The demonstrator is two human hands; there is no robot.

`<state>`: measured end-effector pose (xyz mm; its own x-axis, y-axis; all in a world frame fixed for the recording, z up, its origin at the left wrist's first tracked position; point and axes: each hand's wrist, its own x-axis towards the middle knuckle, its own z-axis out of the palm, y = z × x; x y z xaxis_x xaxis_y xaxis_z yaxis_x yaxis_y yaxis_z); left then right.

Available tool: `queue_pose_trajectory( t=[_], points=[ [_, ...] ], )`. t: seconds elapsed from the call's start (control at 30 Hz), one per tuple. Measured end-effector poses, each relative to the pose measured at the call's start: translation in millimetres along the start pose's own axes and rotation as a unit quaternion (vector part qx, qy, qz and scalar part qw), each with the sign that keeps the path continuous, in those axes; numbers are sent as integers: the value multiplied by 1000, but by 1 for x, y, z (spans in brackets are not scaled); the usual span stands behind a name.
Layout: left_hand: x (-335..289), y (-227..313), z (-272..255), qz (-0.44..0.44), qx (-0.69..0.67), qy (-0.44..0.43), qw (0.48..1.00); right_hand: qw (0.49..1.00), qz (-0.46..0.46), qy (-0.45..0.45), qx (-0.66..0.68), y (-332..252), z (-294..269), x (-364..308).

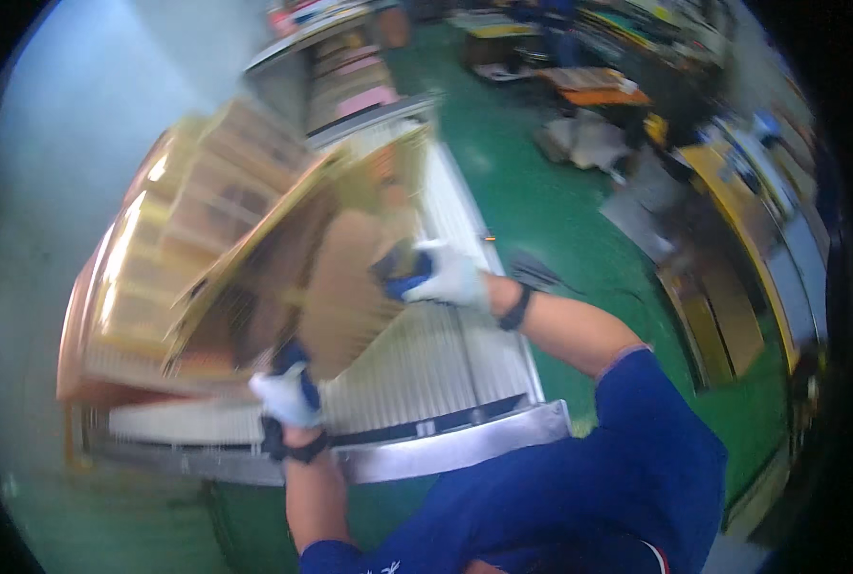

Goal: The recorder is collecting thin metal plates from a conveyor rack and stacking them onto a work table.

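My left hand [293,390], in a white and blue glove, is closed on the near edge of a brown cardboard sheet [345,277]. Gripping the right side of the same cardboard is my right hand [441,275], gloved alike. Motion smears both hands and the sheet, so individual fingers are hard to make out. The sheet is held tilted above a ribbed, silvery table [436,359]. Behind and left of it leans a larger brown board with ragged yellowish edges [254,253], also blurred.
Wrapped stacks of cardboard [135,258] stand along the table's left side. A metal rail [455,450] edges the table nearest me. Shelving with flat sheets [355,81] stands beyond. Right across the green floor [551,210] are a yellow-edged workbench [747,230] and cardboard pieces [584,139].
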<state>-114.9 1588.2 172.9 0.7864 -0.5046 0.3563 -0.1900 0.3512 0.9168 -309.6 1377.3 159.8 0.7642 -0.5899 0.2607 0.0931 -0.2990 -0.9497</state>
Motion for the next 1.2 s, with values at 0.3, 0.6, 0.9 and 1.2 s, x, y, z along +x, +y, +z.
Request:
queue_pose_trajectory(
  t=[0.3, 0.6, 0.9, 1.2],
  points=[
    [41, 4, 21, 38, 259, -341, 903, 989, -61, 107, 81, 38, -40, -40],
    [203, -78, 19, 67, 195, 152, 967, 973, -64, 164, 148, 22, -15, -20],
    [73, 18, 56, 170, 203, -196, 944, 962, -68, 180, 195, 29, -42, -22],
    [203, -39, 97, -99, -65, -170, 978, 964, -72, 201, 157, 31, -33, -30]
  ],
)
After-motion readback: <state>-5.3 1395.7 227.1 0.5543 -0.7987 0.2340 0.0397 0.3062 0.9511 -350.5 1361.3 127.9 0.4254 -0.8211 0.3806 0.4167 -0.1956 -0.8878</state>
